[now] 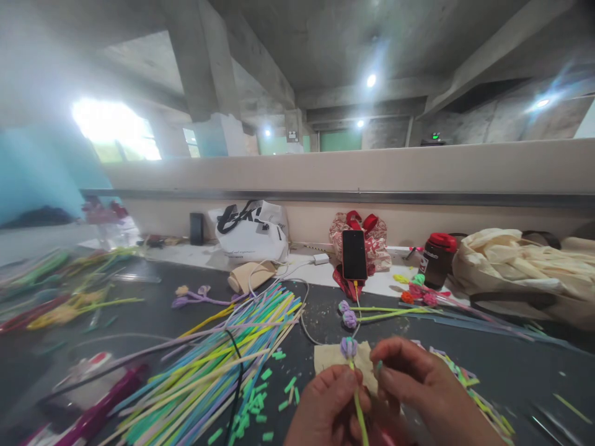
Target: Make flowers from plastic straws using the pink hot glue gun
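Note:
My left hand (pixel 325 399) pinches a purple pipe-cleaner flower (pixel 348 347) just under its bloom. The yellow-green stem (pixel 359 416) runs down past the fingers. Close by on the right, my right hand (pixel 418 384) has thumb and forefinger together. A tiny teal spot shows at its fingertips, too small to name. Behind both hands lies a beige piece of cloth or paper (pixel 325 358). Two more purple flowers (pixel 349 319) with green stems rest on the dark table beyond.
Left of my hands spreads a pile of colored pipe cleaners (pixel 223 353), beside short green cut pieces (pixel 253 402). A phone (pixel 354 255) leans against a patterned red bag (pixel 379 241). Further back stand a white bag (pixel 255 238), a dark red-lidded bottle (pixel 437 263) and a cream bag (pixel 511 266).

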A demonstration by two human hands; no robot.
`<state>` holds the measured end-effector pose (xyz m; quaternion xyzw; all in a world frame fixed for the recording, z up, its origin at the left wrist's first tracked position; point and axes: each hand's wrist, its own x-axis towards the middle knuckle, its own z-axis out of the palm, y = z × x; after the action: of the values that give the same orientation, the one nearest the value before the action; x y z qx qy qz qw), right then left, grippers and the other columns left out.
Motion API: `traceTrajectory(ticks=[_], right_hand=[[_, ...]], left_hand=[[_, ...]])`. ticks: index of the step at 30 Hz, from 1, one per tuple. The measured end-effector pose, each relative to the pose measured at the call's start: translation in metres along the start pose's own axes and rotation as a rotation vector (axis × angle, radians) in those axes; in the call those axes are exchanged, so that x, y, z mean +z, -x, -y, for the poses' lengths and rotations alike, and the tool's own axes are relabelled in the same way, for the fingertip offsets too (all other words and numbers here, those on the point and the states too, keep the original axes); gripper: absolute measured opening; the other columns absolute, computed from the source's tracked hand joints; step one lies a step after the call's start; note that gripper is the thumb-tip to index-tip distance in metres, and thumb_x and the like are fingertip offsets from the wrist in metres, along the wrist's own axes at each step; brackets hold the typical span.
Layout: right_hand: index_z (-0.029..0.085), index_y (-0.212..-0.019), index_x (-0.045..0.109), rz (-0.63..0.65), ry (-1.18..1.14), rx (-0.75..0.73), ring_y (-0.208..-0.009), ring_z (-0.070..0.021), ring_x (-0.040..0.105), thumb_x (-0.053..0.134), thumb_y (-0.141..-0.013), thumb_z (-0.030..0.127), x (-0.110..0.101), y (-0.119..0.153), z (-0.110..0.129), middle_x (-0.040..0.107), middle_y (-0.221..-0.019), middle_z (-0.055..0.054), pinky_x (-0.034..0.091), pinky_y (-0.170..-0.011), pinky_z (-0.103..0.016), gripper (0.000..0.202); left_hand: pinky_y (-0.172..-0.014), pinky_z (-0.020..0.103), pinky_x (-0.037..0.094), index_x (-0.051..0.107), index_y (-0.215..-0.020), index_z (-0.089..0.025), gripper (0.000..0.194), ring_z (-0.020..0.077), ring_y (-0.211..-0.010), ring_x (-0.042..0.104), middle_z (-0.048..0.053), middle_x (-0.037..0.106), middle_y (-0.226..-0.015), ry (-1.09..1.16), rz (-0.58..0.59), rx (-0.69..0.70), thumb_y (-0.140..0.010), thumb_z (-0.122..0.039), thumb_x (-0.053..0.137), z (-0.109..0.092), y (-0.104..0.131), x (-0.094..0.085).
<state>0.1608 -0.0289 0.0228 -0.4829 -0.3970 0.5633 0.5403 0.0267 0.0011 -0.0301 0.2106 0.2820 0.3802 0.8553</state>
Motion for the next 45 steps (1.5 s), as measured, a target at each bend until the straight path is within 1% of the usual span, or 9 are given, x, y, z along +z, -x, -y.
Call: traceTrajectory(ticks=[5,11,16,23,30,33,36,40,45], right_hand=[[0.018,-0.067,0.056,0.037,-0.1,0.063,-0.029,-0.0055,0.044,0.073,-0.061,0.03,-0.005,-0.003,-0.007,0.055,-0.041,0.006,0.029,-0.031,-0.014,0.022],[0.015,-0.063,0.058,0.095,-0.234,0.088,-0.028,-0.0076,0.048,0.073,-0.064,0.041,-0.01,-0.009,-0.018,0.06,-0.045,0.001,0.034,-0.03,-0.016,0.03],[0.014,-0.064,0.059,0.044,-0.23,0.11,-0.032,-0.0061,0.05,0.077,-0.058,0.038,-0.009,-0.01,-0.019,0.062,-0.051,0.001,0.034,-0.032,-0.014,0.031],[0.016,-0.062,0.055,0.033,-0.056,0.123,-0.03,-0.0052,0.045,0.074,-0.059,0.039,-0.006,-0.007,-0.017,0.056,-0.042,0.005,0.031,-0.033,-0.015,0.03],[0.016,-0.063,0.057,0.022,0.041,0.121,-0.033,-0.0063,0.046,0.072,-0.06,0.036,-0.006,-0.006,-0.015,0.056,-0.045,0.005,0.031,-0.035,-0.016,0.025],[0.016,-0.062,0.057,0.009,0.116,0.067,-0.035,-0.0056,0.043,0.07,-0.061,0.034,-0.003,-0.004,-0.015,0.053,-0.045,0.005,0.03,-0.036,-0.016,0.023],[0.015,-0.058,0.056,-0.041,0.249,-0.012,-0.038,-0.0051,0.039,0.067,-0.061,0.028,0.001,0.001,-0.011,0.049,-0.045,0.006,0.026,-0.036,-0.015,0.017],[0.015,-0.058,0.058,-0.067,0.423,-0.097,-0.043,-0.007,0.04,0.062,-0.062,0.027,0.005,0.007,-0.004,0.049,-0.047,0.005,0.029,-0.038,-0.016,0.013],[0.016,-0.059,0.056,-0.044,0.367,-0.033,-0.04,-0.006,0.037,0.06,-0.062,0.027,0.005,0.006,-0.004,0.047,-0.046,0.006,0.025,-0.036,-0.016,0.013]], left_hand=[[-0.041,0.016,0.032,0.06,-0.065,-0.012,0.028,0.0044,-0.037,0.044,0.002,0.059,-0.053,-0.022,0.028,-0.01,-0.057,-0.035,0.075,-0.002,-0.001,0.002],[-0.038,0.015,0.033,0.06,-0.064,-0.012,0.031,0.0045,-0.035,0.045,0.0,0.057,-0.05,-0.06,0.037,0.02,-0.054,-0.036,0.077,-0.007,0.004,0.009],[-0.038,0.016,0.033,0.061,-0.065,-0.012,0.028,0.0052,-0.036,0.045,0.001,0.058,-0.052,-0.053,0.044,-0.028,-0.058,-0.036,0.074,-0.005,0.002,0.008],[-0.041,0.016,0.036,0.059,-0.067,-0.013,0.023,0.0066,-0.04,0.049,0.0,0.059,-0.052,-0.017,0.017,-0.007,-0.058,-0.027,0.075,-0.005,0.004,0.006],[-0.039,0.014,0.036,0.059,-0.064,-0.011,0.024,0.0053,-0.038,0.049,0.0,0.058,-0.053,-0.041,0.048,0.009,-0.061,-0.031,0.074,-0.007,0.008,0.011],[-0.04,0.014,0.036,0.059,-0.062,-0.011,0.026,0.0049,-0.038,0.049,0.0,0.057,-0.05,-0.072,0.032,0.023,-0.06,-0.03,0.074,-0.009,0.011,0.014],[-0.037,0.014,0.032,0.059,-0.065,-0.01,0.031,0.0041,-0.034,0.046,-0.001,0.057,-0.048,-0.106,-0.004,0.03,-0.054,-0.033,0.078,-0.009,0.012,0.015],[-0.041,0.016,0.035,0.057,-0.064,-0.011,0.032,0.0046,-0.035,0.046,-0.001,0.058,-0.046,-0.132,-0.024,0.053,-0.052,-0.032,0.079,-0.009,0.011,0.016],[-0.039,0.015,0.033,0.056,-0.062,-0.012,0.031,0.0044,-0.034,0.045,-0.001,0.058,-0.045,-0.122,-0.012,0.076,-0.055,-0.034,0.077,-0.007,0.011,0.017]])
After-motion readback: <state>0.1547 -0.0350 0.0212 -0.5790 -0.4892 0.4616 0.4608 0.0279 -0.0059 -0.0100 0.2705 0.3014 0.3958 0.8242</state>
